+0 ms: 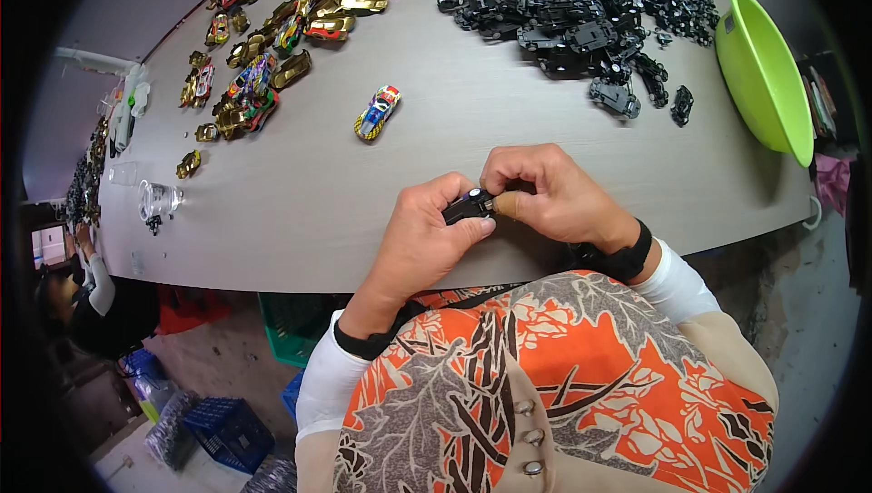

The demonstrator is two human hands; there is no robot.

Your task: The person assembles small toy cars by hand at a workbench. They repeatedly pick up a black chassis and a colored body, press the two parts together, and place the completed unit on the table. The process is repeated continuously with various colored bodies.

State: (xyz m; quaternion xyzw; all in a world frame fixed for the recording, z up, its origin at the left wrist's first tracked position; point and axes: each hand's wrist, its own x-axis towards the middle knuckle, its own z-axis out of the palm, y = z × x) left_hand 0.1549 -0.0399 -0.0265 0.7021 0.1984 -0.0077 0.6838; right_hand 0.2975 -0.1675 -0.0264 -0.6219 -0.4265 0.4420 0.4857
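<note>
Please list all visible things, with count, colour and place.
Table: one, grey, centre.
Held toy: one, mostly black, centre.
Painted car: one, multicoloured, upper centre.
Car bodies: many, gold and multicoloured, upper left.
Chassis: many, black and grey, upper right.
Basin: one, lime green, right edge.
Cups: two or more, clear, left.
Crates: several, blue and green, lower left.
Coworker: one, dark-clothed, left.
Garment: one, orange patterned, bottom.
Left hand: one, white-sleeved, gripping toy.
Right hand: one, white-sleeved, touching toy.

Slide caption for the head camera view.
Left hand holds a black toy-car piece, right hand at its end; colourful car beyond.
</note>
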